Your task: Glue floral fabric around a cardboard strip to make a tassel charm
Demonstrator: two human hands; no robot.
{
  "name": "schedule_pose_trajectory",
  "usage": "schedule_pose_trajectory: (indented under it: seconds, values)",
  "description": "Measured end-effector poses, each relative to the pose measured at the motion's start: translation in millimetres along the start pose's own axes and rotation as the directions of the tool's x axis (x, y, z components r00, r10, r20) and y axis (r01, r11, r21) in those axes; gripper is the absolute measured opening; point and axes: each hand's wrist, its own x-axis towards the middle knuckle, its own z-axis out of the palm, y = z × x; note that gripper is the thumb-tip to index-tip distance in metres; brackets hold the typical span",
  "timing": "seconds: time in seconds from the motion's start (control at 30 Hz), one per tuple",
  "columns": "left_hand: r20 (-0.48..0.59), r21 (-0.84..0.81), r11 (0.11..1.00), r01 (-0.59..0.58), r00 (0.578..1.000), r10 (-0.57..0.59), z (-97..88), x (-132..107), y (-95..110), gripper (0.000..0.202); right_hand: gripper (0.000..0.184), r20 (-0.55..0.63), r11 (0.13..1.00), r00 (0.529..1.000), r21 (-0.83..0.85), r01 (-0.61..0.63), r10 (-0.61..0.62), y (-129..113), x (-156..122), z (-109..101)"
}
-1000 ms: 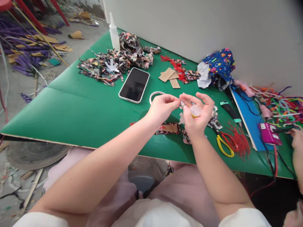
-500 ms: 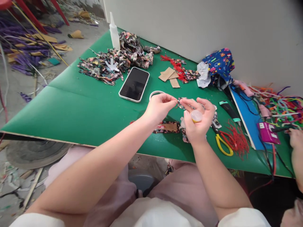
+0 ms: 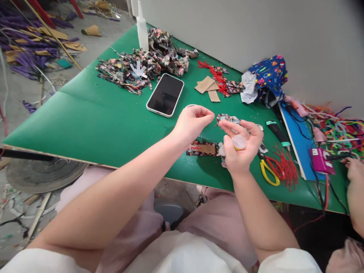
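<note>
My right hand (image 3: 241, 146) is curled around a small glue bottle with a translucent cap (image 3: 239, 141), and its fingertips touch a small piece of floral fabric (image 3: 227, 118). My left hand (image 3: 192, 123) hovers just left of that piece with thumb and fingers pinched together; whatever they pinch is too small to see. Under my hands on the green table (image 3: 93, 121) lies a floral strip with brown card backing (image 3: 202, 148). The rim of a white tape ring (image 3: 190, 106) peeks out behind my left hand.
A black phone (image 3: 165, 94) lies face up beyond my left hand, with a heap of floral scraps (image 3: 142, 64) and a white squeeze bottle (image 3: 141, 25) behind it. Yellow-handled scissors (image 3: 267, 170), red tassel threads (image 3: 286, 170) and a cutter (image 3: 277, 132) lie to the right. Another person's hand (image 3: 354, 170) is at the right edge.
My hands have drifted slightly apart: the left pinch has pulled a little left of the floral piece. The view has shifted a little, so the table sits differently in the frame.
</note>
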Motion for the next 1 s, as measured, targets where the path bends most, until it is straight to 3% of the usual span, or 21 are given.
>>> schedule_pose_trajectory:
  seconds: [0.57,1.0]
  values:
    - [-0.071,-0.006,1.0,-0.02,0.997,0.02,-24.1,-2,15,0.007,0.043,0.03,1.0,0.999,0.009,-0.029,0.028,-5,4,21]
    - [-0.076,-0.123,0.992,-0.028,0.997,0.018,-35.5,-4,24,0.02,0.043,0.092,0.998,0.995,0.051,-0.037,0.032,-14,5,48]
